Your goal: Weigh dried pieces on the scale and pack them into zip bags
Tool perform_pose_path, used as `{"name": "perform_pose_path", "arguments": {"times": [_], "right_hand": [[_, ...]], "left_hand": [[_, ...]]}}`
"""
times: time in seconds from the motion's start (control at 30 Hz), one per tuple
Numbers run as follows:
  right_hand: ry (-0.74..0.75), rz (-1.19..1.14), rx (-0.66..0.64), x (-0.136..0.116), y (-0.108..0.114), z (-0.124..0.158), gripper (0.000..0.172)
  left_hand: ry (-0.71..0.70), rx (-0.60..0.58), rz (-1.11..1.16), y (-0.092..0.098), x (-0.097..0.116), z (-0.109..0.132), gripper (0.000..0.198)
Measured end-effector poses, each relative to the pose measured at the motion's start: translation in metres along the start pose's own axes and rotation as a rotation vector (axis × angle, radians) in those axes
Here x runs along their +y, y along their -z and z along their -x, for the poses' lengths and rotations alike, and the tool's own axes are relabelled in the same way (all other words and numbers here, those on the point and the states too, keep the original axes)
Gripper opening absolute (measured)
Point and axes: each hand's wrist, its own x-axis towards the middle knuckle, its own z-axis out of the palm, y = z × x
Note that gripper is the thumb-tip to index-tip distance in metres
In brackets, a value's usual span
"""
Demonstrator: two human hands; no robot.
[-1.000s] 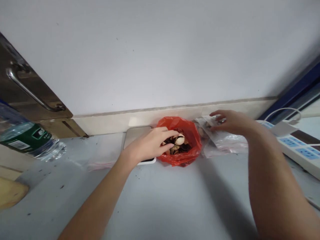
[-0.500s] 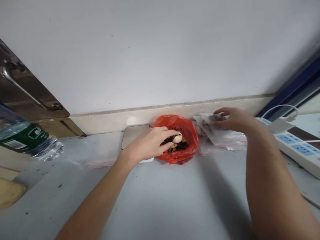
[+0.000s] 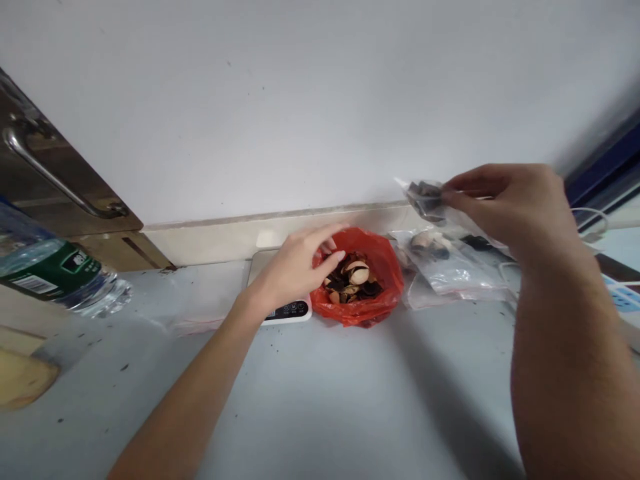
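Against the picture of one second ago, we note two changes. The left hand has come out of the red bag. It now hovers over the bag's left rim, fingers spread and grip apart, holding nothing. Its withdrawal has uncovered the button panel of the white scale, which the hand hid before. The right hand, which earlier lay on the clear bags at the back edge of the worktop, has risen well clear of them. Its grip is clamped, thumb against fingertips, on a small clear bag with dark pieces inside, held in the air in front of the wall.

The red bag has not shifted. It stands open at the back edge of the worktop, near the middle, with shells showing inside. The scale touches it on the left and the clear bags lie just beside it on the right.

As to edges and room, everything is crowded along the back edge. A water bottle stands toward the left end and a power strip lies at the right end. The middle and the front of the worktop are open, crossed only by the two forearms.
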Motion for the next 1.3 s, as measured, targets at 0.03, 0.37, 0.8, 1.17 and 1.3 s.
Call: {"name": "perform_pose_path", "arguments": {"times": [0.03,0.37,0.8,1.17,1.3], "right_hand": [[-0.065,-0.117,0.049,-0.013,-0.001,0.004,0.016],[-0.037,-0.83,-0.736,-0.059,-0.055,0.026,0.031],[-0.16,-0.741,-0.968,-0.043,-0.055,0.016,0.042],[-0.155,-0.679,-1.0,-0.049,-0.064,0.019,0.035],[-0.128,-0.652,-0.968,-0.046,-0.065,0.017,0.036]], "left_hand": [[0.018,0.05,0.049,0.002,0.0,-0.001,0.043],[0.045,0.263,0.436,0.02,-0.005,0.0,0.02],[0.316,0.421,0.437,0.055,-0.027,0.014,0.036],[0.274,0.505,0.234,0.054,-0.03,0.013,0.032],[0.34,0.406,0.153,0.063,-0.039,0.019,0.048]]}}
